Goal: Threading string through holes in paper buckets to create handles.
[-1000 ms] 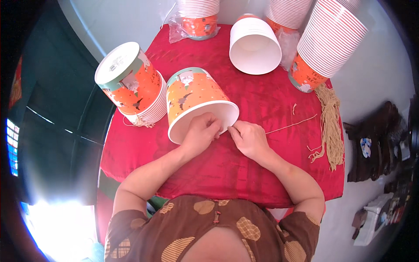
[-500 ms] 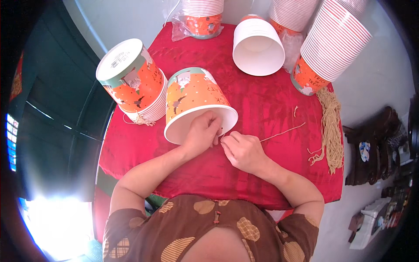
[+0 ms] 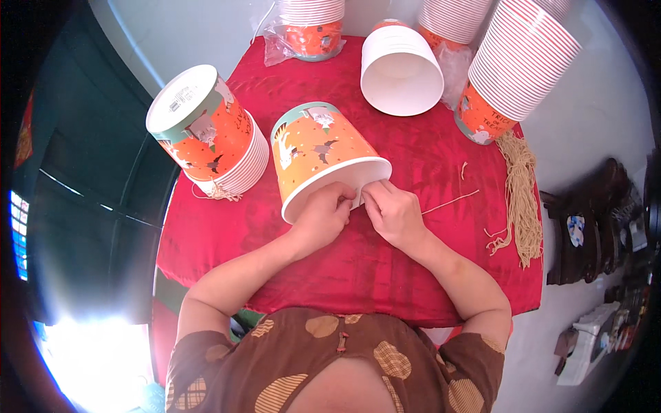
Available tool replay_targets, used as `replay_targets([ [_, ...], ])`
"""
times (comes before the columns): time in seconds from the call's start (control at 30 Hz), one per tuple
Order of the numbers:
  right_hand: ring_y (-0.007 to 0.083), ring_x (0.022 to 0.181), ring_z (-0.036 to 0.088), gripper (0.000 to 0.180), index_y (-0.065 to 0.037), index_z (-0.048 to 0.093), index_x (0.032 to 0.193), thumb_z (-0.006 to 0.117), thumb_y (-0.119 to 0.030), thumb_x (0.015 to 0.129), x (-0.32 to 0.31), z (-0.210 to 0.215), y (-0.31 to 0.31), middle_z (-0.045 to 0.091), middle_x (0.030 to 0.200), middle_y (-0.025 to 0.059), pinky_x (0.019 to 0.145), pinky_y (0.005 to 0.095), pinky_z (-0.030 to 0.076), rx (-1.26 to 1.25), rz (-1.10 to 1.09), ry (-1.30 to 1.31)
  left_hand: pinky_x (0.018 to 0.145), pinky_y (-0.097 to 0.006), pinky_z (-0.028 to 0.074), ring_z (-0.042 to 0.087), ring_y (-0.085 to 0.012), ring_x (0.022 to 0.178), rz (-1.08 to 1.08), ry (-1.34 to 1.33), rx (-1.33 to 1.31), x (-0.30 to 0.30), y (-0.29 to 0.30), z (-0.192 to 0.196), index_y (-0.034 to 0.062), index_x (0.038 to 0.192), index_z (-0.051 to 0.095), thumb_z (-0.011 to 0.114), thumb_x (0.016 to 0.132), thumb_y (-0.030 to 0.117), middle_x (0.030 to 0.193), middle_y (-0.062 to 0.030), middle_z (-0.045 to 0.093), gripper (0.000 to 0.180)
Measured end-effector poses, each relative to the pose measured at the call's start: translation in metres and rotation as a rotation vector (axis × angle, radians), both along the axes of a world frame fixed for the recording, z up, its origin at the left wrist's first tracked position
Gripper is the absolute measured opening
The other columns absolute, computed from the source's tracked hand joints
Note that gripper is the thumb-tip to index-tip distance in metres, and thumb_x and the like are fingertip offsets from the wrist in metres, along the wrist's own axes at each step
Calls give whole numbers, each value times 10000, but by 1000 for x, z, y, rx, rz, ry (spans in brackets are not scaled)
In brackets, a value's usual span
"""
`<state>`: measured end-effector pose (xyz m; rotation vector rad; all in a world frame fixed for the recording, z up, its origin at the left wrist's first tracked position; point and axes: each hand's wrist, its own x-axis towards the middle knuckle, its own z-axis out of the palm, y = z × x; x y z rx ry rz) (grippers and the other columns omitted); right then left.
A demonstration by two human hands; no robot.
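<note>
An orange paper bucket (image 3: 337, 148) with a green base band and bat and ghost pictures lies tilted before me, its white mouth toward me. My left hand (image 3: 323, 213) is at the mouth, fingers bent and pressed together near the inner wall; what they pinch is hidden. My right hand (image 3: 394, 210) is closed at the rim's right side, fingertips close to the left ones. From under it a thin beige string (image 3: 451, 202) trails right over the red cloth.
Upside-down buckets (image 3: 210, 131) stand at left, with string at their rim. A white-mouthed bucket (image 3: 403, 82) lies at the back. Tall bucket stacks (image 3: 516, 62) stand behind and right. A bundle of beige strings (image 3: 521, 206) hangs along the right of the red tablecloth (image 3: 330, 279).
The bucket has shifted right and turned a little. My left hand has drawn partly out of the mouth; my right hand has moved up to the rim, and less string trails behind it.
</note>
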<state>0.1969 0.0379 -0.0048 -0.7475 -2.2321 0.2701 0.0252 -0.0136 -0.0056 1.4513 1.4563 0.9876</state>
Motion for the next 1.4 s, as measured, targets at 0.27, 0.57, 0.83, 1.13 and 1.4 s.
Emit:
replay_targets([
  [0.27, 328, 637, 622, 39, -34, 613, 854, 633, -59, 832, -2, 3, -10, 614, 797, 130, 541, 408, 510, -79, 78, 108, 673, -325, 523, 648, -208, 745, -28, 80, 172, 1, -6, -1, -34, 961, 597, 630, 847, 34, 843, -134, 660, 137],
  [0.57, 308, 654, 629, 153, -40, 621, 975, 646, -44, 823, -7, 7, -32, 584, 790, 118, 548, 399, 520, -58, 105, 108, 681, -365, 514, 654, -235, 774, 7, 155, 312, 1, -3, -14, -13, 914, 601, 658, 814, 19, 822, -152, 659, 119],
  [0.83, 127, 610, 546, 265, -11, 634, 967, 606, -147, 742, -3, 25, -67, 524, 684, 4, 498, 277, 433, 434, 627, 40, 495, -257, 446, 548, -81, 575, -25, -34, 109, -6, -1, -15, 13, 857, 572, 661, 890, 47, 662, -24, 574, 101],
  [1.13, 292, 555, 617, 274, 14, 585, 1095, 611, 26, 822, -4, 10, -30, 590, 654, 154, 482, 402, 471, 38, 131, 87, 512, -274, 462, 572, -106, 596, -33, -55, 172, -10, -2, -19, 8, 864, 577, 663, 889, 53, 699, -49, 606, 100],
  [1.4, 300, 535, 618, 327, 5, 550, 1165, 599, 11, 841, -6, -4, -17, 587, 615, 146, 484, 411, 482, -35, 59, 63, 487, -268, 445, 548, -87, 548, -68, -126, 54, -11, -3, -12, 14, 841, 537, 638, 905, 40, 643, -36, 571, 123],
])
